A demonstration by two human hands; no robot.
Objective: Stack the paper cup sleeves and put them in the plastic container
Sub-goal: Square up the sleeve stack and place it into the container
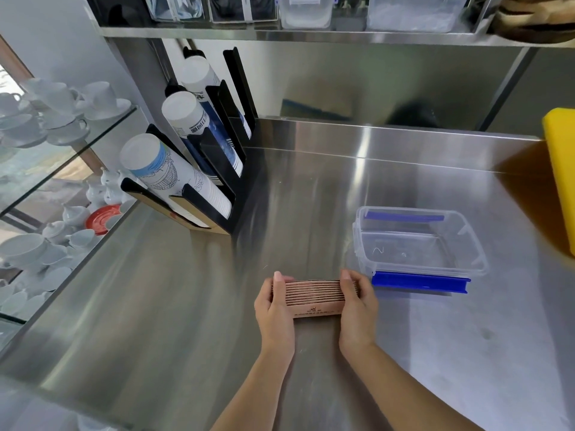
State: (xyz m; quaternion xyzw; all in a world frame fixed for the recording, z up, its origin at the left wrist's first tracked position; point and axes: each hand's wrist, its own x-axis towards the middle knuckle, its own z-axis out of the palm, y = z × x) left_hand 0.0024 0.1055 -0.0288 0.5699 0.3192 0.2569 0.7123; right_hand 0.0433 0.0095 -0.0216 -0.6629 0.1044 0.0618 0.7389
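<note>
While both hands press the stack of paper cup sleeves [315, 295] from its ends, left hand [273, 306] and right hand [357, 306] each keeping a closed grip on it just above the bench [435, 353], the flat sleeves could fan out or slip if pressure eases. The open plastic container [418, 244] sits near, to the right; a tilted stack may catch its rim.

On the steel surface [186, 306], the left hand [273, 309] and the right hand [357, 309] clasp the two ends of a stack of brown cup sleeves [314, 297], standing on edge. Just beside the right hand sits an open clear plastic container [417, 244] with blue clips. A black rack of paper cups [186, 163] stands at the back left, near glass shelves of white crockery [46, 119].
</note>
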